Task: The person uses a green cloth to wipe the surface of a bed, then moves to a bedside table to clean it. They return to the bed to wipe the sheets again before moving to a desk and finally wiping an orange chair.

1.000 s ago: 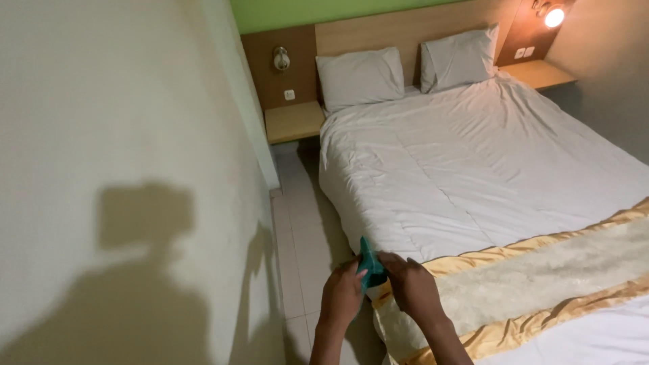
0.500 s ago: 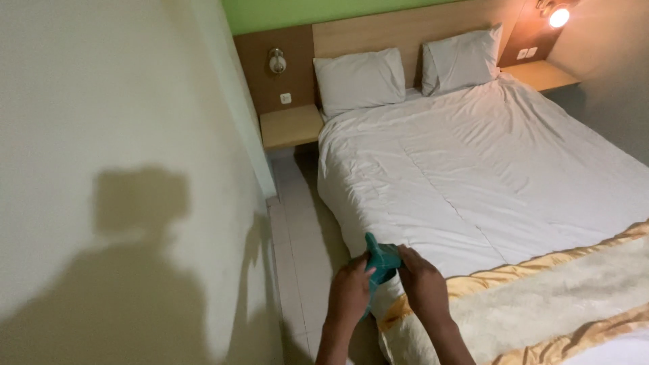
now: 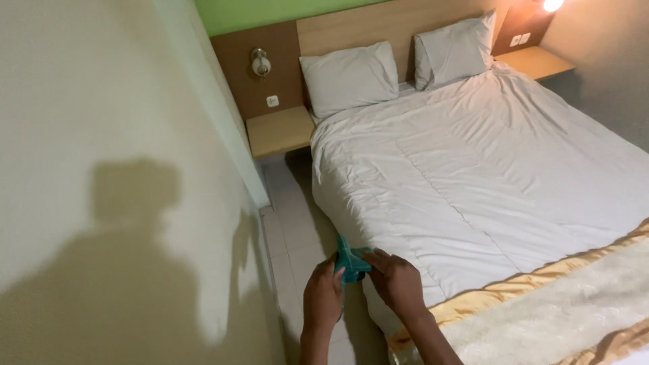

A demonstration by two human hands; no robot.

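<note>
Beside the bed's near corner (image 3: 378, 297), both hands meet on a small teal cloth (image 3: 350, 263); left hand (image 3: 323, 297) cups it underneath, right hand (image 3: 397, 280) pinches its top edge, seemingly to keep it bunched clear of the white duvet (image 3: 473, 189).

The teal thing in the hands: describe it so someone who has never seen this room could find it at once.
Start at the big white bed and go to the near left edge, by the tiled floor. There the left hand and right hand meet around a small teal object. It is the only teal thing among white and gold bedding.
</note>
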